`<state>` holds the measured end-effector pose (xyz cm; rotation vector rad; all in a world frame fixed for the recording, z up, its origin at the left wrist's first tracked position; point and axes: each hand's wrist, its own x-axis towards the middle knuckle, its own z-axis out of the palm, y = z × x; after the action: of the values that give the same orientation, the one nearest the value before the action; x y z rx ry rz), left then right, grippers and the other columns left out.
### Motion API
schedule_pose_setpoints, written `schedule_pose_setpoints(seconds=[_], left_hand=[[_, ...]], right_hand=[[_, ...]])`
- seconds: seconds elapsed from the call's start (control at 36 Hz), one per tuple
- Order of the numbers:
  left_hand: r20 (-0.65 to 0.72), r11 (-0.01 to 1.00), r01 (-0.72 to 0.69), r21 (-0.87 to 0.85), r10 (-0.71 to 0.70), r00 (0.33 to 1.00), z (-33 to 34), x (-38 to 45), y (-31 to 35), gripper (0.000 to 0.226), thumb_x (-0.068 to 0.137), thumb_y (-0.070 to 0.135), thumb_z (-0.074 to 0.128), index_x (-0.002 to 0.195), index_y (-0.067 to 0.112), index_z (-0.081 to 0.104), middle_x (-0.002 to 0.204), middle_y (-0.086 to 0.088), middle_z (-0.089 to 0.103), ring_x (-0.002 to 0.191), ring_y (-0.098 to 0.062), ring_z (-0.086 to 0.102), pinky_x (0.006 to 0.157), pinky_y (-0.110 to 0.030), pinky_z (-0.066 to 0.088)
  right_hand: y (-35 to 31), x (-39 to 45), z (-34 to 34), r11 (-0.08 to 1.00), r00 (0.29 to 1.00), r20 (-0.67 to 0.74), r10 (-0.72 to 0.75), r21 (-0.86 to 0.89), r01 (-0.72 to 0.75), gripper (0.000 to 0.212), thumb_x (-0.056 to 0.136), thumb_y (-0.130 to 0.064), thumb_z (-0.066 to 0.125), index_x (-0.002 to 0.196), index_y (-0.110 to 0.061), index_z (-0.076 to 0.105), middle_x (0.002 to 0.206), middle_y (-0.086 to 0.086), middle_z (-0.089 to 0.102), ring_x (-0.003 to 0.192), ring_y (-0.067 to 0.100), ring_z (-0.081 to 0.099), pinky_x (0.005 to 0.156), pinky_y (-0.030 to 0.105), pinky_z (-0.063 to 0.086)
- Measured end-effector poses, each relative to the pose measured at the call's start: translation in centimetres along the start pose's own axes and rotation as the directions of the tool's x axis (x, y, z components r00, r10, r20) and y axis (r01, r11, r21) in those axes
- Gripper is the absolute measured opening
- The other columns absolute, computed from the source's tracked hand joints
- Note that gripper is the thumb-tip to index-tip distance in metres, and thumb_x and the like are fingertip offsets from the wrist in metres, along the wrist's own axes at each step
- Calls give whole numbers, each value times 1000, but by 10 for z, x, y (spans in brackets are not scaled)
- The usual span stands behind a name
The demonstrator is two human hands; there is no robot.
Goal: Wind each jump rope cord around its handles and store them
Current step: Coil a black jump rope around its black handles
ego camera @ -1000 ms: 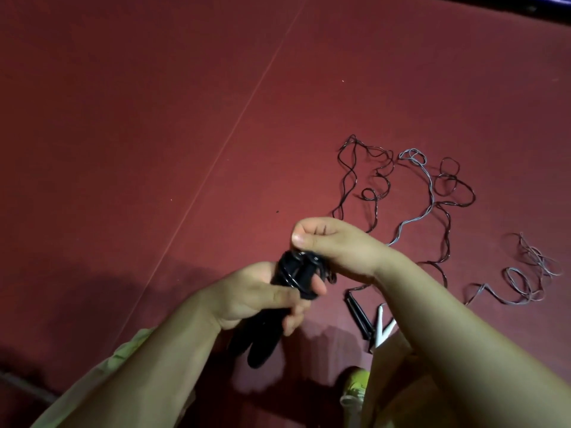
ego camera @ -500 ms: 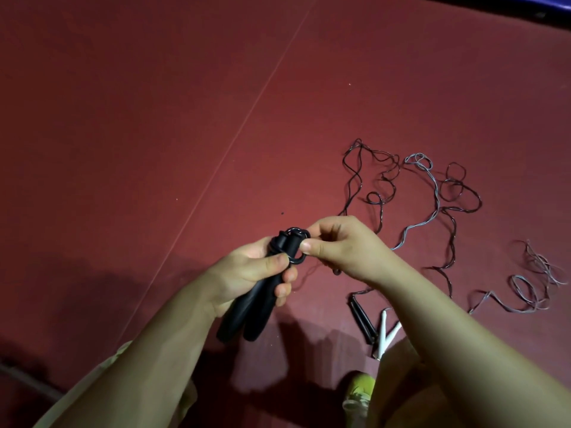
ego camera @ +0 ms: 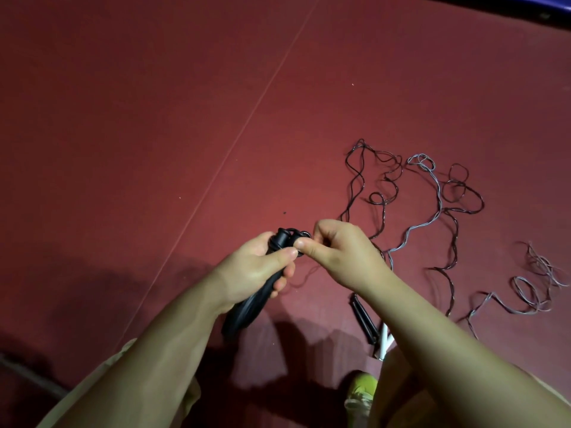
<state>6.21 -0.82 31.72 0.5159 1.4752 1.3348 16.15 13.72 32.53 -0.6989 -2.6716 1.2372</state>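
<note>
My left hand point(ego camera: 259, 268) grips a pair of black jump rope handles point(ego camera: 247, 307) held together, their tops pointing up and away. My right hand point(ego camera: 343, 257) pinches the black cord point(ego camera: 295, 237) where it loops around the tops of the handles. A thin strand hangs below my right hand. On the red floor to the right lie a loose black cord point(ego camera: 367, 180) and a grey cord point(ego camera: 432, 193), tangled in curls. Another black handle point(ego camera: 364, 319) and white handles point(ego camera: 384, 341) lie beside my right forearm, partly hidden.
The red mat point(ego camera: 154, 134) has a thin seam line running diagonally across it. More grey cord loops point(ego camera: 534, 285) lie at the far right. A yellow-green shoe point(ego camera: 360, 393) shows at the bottom, between my arms. A dark blue edge borders the mat at top right.
My left hand has tilted the handles so their tops point up, and both hands have shifted slightly. My right hand has come down from over the tops to pinch the cord beside them.
</note>
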Motion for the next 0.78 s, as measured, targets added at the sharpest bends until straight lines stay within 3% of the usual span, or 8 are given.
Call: schedule_pose_setpoints(seconds=[0.11, 0.17, 0.28, 0.36, 0.42, 0.58, 0.69, 0.78], left_hand=[[-86, 999, 7, 50, -3, 996, -6, 3, -4, 2, 98, 13, 48, 99, 14, 49, 69, 2, 58, 53, -11, 50, 51, -27, 41], [-155, 999, 11, 31, -6, 988, -10, 5, -4, 2, 98, 14, 49, 99, 15, 48, 71, 0, 56, 52, -11, 49, 50, -27, 41], [-254, 996, 12, 88, 11, 967, -19, 10, -8, 12, 97, 13, 49, 103, 23, 45, 74, -2, 55, 54, -12, 47, 51, -29, 41], [-218, 976, 54, 210, -7, 976, -20, 11, -13, 17, 96, 14, 50, 110, 22, 44, 75, 0, 57, 56, -12, 49, 55, -29, 42], [-148, 954, 69, 290, -26, 989, -16, 11, -14, 16, 95, 15, 51, 103, 27, 44, 77, 2, 59, 58, -11, 51, 57, -28, 44], [78, 906, 85, 414, -129, 989, 4, 5, -21, 15, 92, 14, 56, 99, 25, 48, 75, 9, 61, 59, -7, 51, 60, -27, 44], [269, 924, 59, 378, -171, 948, 28, -2, -19, 12, 90, 11, 58, 84, 19, 51, 68, 8, 59, 57, -7, 51, 60, -28, 44], [378, 955, 28, 294, -143, 915, 38, -8, -11, 12, 76, 27, 61, 75, 15, 58, 67, 0, 58, 57, -9, 51, 60, -27, 44]], right_hand=[[-5, 0, -10, 990, 980, 192, 47, 120, -71, 40, 99, -39, 46, 67, -16, 53, 52, -9, 52, 48, 8, 46, 53, 26, 39], [-7, -1, -16, 989, 945, 316, 84, 90, -118, 33, 100, -35, 45, 80, -14, 60, 59, -9, 61, 51, 10, 55, 56, 24, 46], [-5, -3, -21, 922, 907, 414, 75, -376, 95, 18, 93, -32, 57, 106, -20, 63, 90, 4, 67, 81, 24, 62, 74, 35, 50], [-14, -7, -27, 863, 913, 406, -39, -446, 235, 19, 93, -34, 54, 105, -23, 64, 95, 2, 66, 91, 28, 58, 77, 39, 48], [-20, -10, -33, 847, 903, 419, -92, -444, 292, 19, 94, -33, 53, 104, -22, 65, 96, 1, 66, 91, 25, 58, 76, 36, 47], [-25, -14, -51, 933, 863, 495, -96, -258, 251, 8, 89, -23, 65, 93, -23, 72, 75, -17, 61, 67, -5, 54, 61, 11, 37], [-22, -10, -52, 991, 838, 534, -113, -4, 136, 11, 84, -12, 72, 83, -22, 72, 76, -13, 70, 69, -1, 63, 66, 16, 47], [-20, -8, -46, 974, 808, 566, -164, 221, 43, 18, 82, -7, 73, 77, -23, 67, 67, -14, 65, 64, 1, 59, 64, 16, 46]])
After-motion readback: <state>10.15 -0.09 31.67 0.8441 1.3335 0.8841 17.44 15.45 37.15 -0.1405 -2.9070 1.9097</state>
